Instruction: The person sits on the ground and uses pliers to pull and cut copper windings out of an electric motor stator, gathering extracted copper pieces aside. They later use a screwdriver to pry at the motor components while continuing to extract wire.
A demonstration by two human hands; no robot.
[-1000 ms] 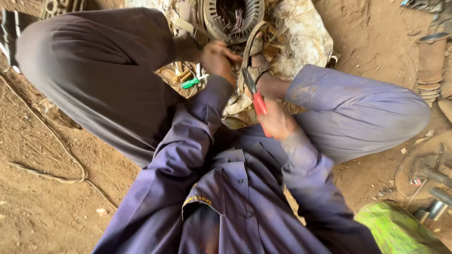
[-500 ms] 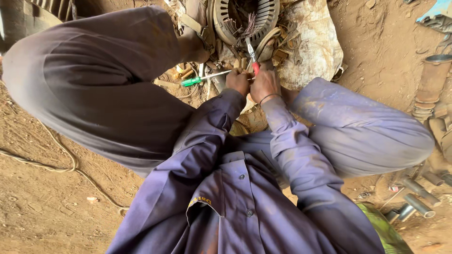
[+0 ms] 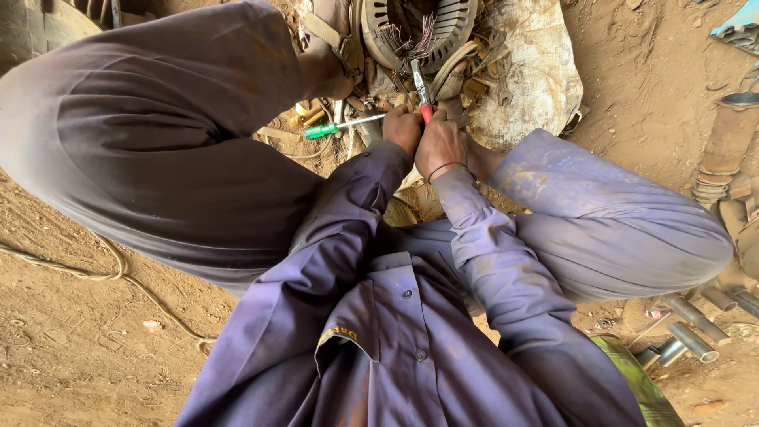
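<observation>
I sit on dirt ground in purple work clothes, knees spread. My left hand (image 3: 402,126) and my right hand (image 3: 441,145) are pressed together, both closed around the red handles of a pair of pliers (image 3: 421,93). The jaws point up into a round motor stator (image 3: 443,28), where loose copper wires (image 3: 407,38) stick out. A dark band circles my right wrist. A green-handled screwdriver (image 3: 336,126) lies just left of my left hand.
The stator rests on a dirty sack (image 3: 534,75) among scrap metal bits. Metal tubes (image 3: 688,332) and a ribbed pipe (image 3: 723,150) lie at the right. A cable (image 3: 79,273) snakes over the dirt at the left. A green object (image 3: 640,383) sits bottom right.
My hands have moved up from my lap to the stator, carrying the pliers. The left hand has joined the right on the handles, and the view has shifted upward.
</observation>
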